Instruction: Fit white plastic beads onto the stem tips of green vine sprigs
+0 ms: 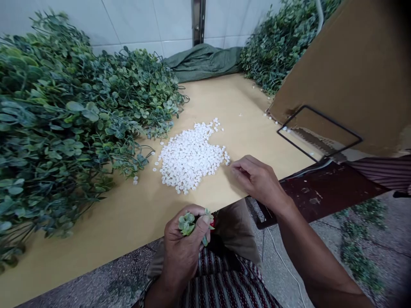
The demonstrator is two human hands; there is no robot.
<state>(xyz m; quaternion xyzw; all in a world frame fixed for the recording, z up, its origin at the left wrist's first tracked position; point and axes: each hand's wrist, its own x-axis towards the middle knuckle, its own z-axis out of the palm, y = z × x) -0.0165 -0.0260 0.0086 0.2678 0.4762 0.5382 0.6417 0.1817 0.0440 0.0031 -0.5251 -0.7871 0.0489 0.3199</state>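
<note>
Two at once: clamping leafy sprig [186, 224] in left hand [183, 244]; curling right hand [258, 179] beside white pieces [192, 158], hold unclear; apparently gathering pieces, needing fine pinch.

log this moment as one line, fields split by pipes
left hand: holding leafy sprig | right hand: curled beside white pieces, contents unclear | table: white pieces heaped, leafy stems to their left

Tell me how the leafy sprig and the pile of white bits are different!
The leafy sprig is green; the pile is white. The leafy sprig is gripped in the left hand; the pile lies loose on the tabletop. The pile spreads wider than what shows of the leafy sprig.
</note>
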